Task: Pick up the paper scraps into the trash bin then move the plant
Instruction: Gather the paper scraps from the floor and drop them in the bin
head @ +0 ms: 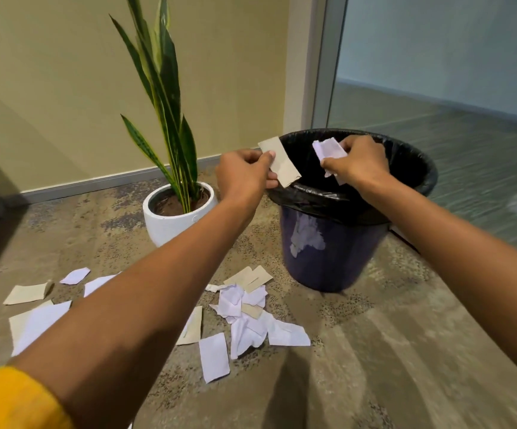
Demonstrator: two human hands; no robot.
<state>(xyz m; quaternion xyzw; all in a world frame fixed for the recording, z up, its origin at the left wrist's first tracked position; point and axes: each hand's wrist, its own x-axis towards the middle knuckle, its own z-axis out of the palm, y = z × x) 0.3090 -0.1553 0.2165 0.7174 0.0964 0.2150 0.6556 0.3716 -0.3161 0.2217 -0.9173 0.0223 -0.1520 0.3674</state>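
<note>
A dark blue trash bin (pixel 328 255) lined with a black bag stands on the carpet at centre right. My left hand (pixel 244 176) pinches a beige paper scrap (pixel 282 162) at the bin's left rim. Over the bin's opening my right hand (pixel 359 162) grips a crumpled white paper scrap (pixel 328 151). Several white and beige paper scraps (pixel 244 314) lie scattered on the carpet in front of the bin. A tall snake plant (pixel 164 97) grows in a white pot (pixel 170 224) just left of the bin.
A beige wall with a grey baseboard (pixel 96 181) runs behind the plant. A glass partition (pixel 436 72) with a metal frame stands behind and to the right of the bin. Patterned carpet (pixel 405 351) covers the floor.
</note>
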